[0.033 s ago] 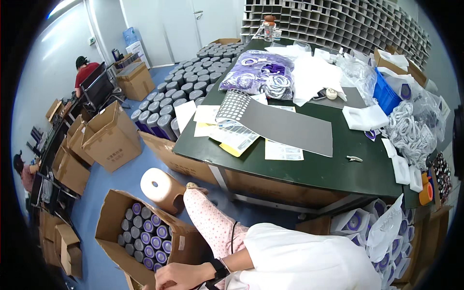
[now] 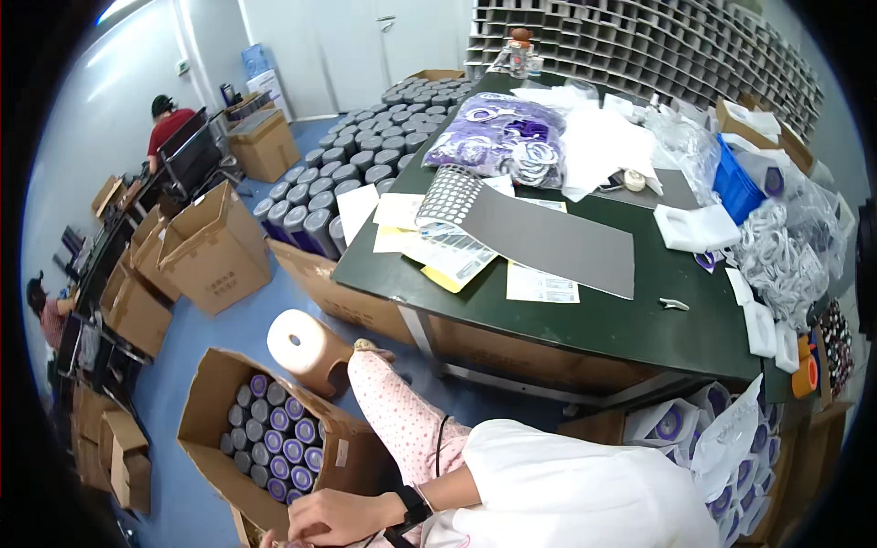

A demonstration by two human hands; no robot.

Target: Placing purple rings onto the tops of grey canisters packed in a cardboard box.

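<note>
My right hand [image 2: 331,518] reaches in at the lower edge, a dark watch on its wrist. Its fingers are curled and partly cut off by the picture's rim; what they hold is hidden. Beside it, a sliver of skin that looks like my left hand [image 2: 268,540] shows at the bottom edge, too little to read its fingers. Both are at the near side of an open cardboard box [image 2: 206,402]. Inside stand several upright cylinders [image 2: 292,449], some with grey tops, others with purple rings.
A beige stool [image 2: 295,340] stands behind the box. To the right is a green table [image 2: 585,338] bearing a grey sheet [image 2: 557,242], papers and bagged purple parts [image 2: 493,137]. Many grey cylinders [image 2: 365,151] fill the floor beyond. Wrapped items [image 2: 671,425] lie at lower right. Two people work far left.
The view has shifted slightly. My right hand has moved a little to the left, and a bit of skin now shows at the bottom edge beside it.
</note>
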